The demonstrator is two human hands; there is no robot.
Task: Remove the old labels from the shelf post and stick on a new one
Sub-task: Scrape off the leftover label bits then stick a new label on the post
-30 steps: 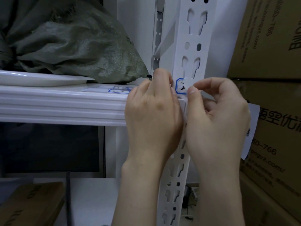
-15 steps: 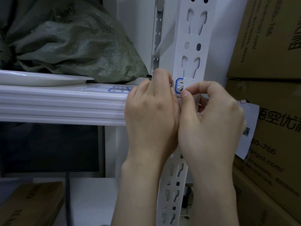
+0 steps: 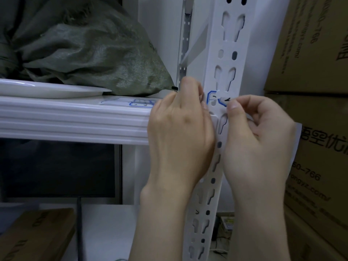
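Observation:
A white slotted shelf post [image 3: 228, 59] runs up the middle of the view. A blue-bordered old label [image 3: 211, 97] with black marks is stuck on it at shelf height. My right hand [image 3: 254, 140] pinches a torn, curled piece of that label [image 3: 224, 100] between thumb and forefinger, lifted off the post. My left hand [image 3: 180, 129] rests against the post's left edge, fingers curled at the label's left side; whether it grips anything I cannot tell. A sheet of blue-bordered labels [image 3: 143, 103] lies on the shelf.
A white shelf beam [image 3: 75, 121] runs left from the post, carrying a green woven sack [image 3: 90, 53] and a white plate [image 3: 47, 89]. Stacked cardboard boxes [image 3: 316, 72] stand close on the right. Another box [image 3: 35, 234] lies at the lower left.
My right hand's pinch moved left to the label, then pulled back right, and a piece of the label now stands torn and lifted from the post. My left hand stayed put.

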